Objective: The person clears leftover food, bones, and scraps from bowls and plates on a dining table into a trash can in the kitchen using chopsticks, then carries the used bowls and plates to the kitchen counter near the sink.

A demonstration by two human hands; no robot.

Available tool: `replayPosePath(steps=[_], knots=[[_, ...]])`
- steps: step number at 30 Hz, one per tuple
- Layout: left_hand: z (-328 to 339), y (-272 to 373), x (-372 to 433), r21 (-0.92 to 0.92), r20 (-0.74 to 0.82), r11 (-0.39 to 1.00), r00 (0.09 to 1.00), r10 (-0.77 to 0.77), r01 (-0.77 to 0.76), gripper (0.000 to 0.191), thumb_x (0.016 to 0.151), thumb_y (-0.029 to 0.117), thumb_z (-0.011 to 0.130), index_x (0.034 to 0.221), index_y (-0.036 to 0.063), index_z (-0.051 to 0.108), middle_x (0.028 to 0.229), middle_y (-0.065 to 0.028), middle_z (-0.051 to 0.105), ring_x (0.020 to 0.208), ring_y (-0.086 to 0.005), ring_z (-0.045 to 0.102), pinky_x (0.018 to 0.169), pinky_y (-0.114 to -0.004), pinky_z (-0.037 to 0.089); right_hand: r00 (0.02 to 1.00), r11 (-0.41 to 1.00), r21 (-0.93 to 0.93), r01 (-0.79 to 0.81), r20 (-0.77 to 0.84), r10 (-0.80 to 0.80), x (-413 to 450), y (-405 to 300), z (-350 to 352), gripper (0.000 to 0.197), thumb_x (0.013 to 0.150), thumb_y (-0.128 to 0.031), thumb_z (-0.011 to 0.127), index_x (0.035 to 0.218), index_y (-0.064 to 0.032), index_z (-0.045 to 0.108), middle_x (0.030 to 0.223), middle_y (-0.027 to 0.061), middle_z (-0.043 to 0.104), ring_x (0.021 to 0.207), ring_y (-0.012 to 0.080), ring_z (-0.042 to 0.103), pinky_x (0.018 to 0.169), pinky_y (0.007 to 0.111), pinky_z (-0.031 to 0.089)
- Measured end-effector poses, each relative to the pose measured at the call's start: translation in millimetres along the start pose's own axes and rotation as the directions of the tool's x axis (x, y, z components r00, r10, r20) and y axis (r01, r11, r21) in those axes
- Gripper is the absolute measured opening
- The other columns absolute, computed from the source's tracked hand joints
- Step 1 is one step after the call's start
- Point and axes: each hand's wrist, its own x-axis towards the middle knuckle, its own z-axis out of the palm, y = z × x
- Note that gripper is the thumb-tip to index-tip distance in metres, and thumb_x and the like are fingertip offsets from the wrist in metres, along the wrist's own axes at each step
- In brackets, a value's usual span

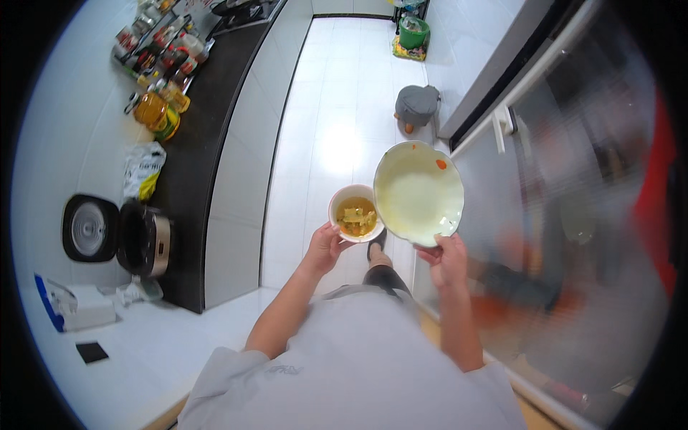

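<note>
My left hand (pixel 324 246) grips the rim of a small round bowl (pixel 358 189) that holds broth with pieces of food in it. In my right hand (pixel 447 258) is a larger pale green dish (pixel 416 193) with a scalloped rim, tilted so that its inside faces me. A few orange scraps cling to the dish near its far edge, and its bottom looks bare. The two vessels are side by side at waist height, their rims close together; whether they touch I cannot tell.
A dark countertop (pixel 185 161) on the left bears an open rice cooker (pixel 145 239), an oil bottle (pixel 156 115) and several sauce bottles. A glass sliding door (pixel 537 215) stands close on the right. Ahead on the tiled floor are a grey stool (pixel 417 105) and a green bucket (pixel 413 33).
</note>
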Motion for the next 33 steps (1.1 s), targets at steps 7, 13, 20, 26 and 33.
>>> replayPosePath(steps=[7, 13, 20, 26, 33], knots=[[0.1, 69.5, 97.2, 0.069, -0.113, 0.996, 0.991, 0.069, -0.062, 0.064, 0.086, 0.037, 0.062, 0.133, -0.0002, 0.041, 0.131, -0.0130, 0.053, 0.119, -0.0237, 0.055, 0.105, -0.043, 0.042, 0.998, 0.998, -0.058, -0.004, 0.055, 0.007, 118.0, -51.2, 56.0, 0.032, 0.088, -0.005, 0.045, 0.117, 0.0081, 0.044, 0.096, 0.0218, 0.065, 0.071, 0.0295, 0.070, 0.056, 0.029, 0.061], [-1.6, 99.8, 175.4, 0.009, -0.110, 1.000, 0.994, 0.007, -0.006, 0.070, 0.085, 0.044, 0.063, 0.134, 0.0001, 0.041, 0.133, -0.0128, 0.051, 0.123, -0.0230, 0.051, 0.104, -0.043, 0.042, 0.999, 0.997, -0.063, -0.038, 0.020, 0.039, 188.1, -74.5, 91.4, 0.032, 0.088, -0.006, 0.045, 0.117, 0.0082, 0.044, 0.096, 0.0217, 0.065, 0.071, 0.0295, 0.070, 0.055, 0.029, 0.060], [3.0, 187.8, 329.3, -0.009, -0.034, 0.999, 0.999, 0.040, -0.041, 0.051, 0.091, 0.030, 0.059, 0.129, -0.0021, 0.045, 0.121, -0.0116, 0.058, 0.112, -0.0217, 0.057, 0.102, -0.041, 0.044, 0.996, 0.992, -0.096, 0.079, -0.035, -0.083, 305.1, -121.0, 150.0, 0.032, 0.089, -0.006, 0.045, 0.119, 0.0069, 0.043, 0.099, 0.0206, 0.065, 0.072, 0.0276, 0.070, 0.055, 0.028, 0.060], [-8.0, 247.4, 412.4, 0.050, -0.003, 0.996, 0.997, -0.080, 0.080, 0.051, 0.089, 0.028, 0.062, 0.129, 0.0001, 0.046, 0.122, -0.0108, 0.058, 0.113, -0.0211, 0.057, 0.100, -0.043, 0.045, 0.984, 0.994, -0.033, 0.100, -0.142, -0.103, 360.1, -147.2, 180.5, 0.033, 0.089, -0.006, 0.045, 0.121, 0.0047, 0.044, 0.099, 0.0193, 0.065, 0.071, 0.0261, 0.070, 0.055, 0.027, 0.060], [-2.8, 285.4, 518.9, 0.034, -0.025, 0.987, 0.988, -0.155, 0.156, 0.050, 0.088, 0.024, 0.063, 0.128, -0.0013, 0.047, 0.121, -0.0110, 0.059, 0.109, -0.0199, 0.060, 0.096, -0.040, 0.050, 0.967, 0.994, -0.004, 0.110, -0.231, -0.108, 449.4, -180.7, 205.6, 0.034, 0.090, -0.006, 0.045, 0.122, 0.0050, 0.044, 0.099, 0.0196, 0.065, 0.072, 0.0265, 0.070, 0.055, 0.027, 0.059]])
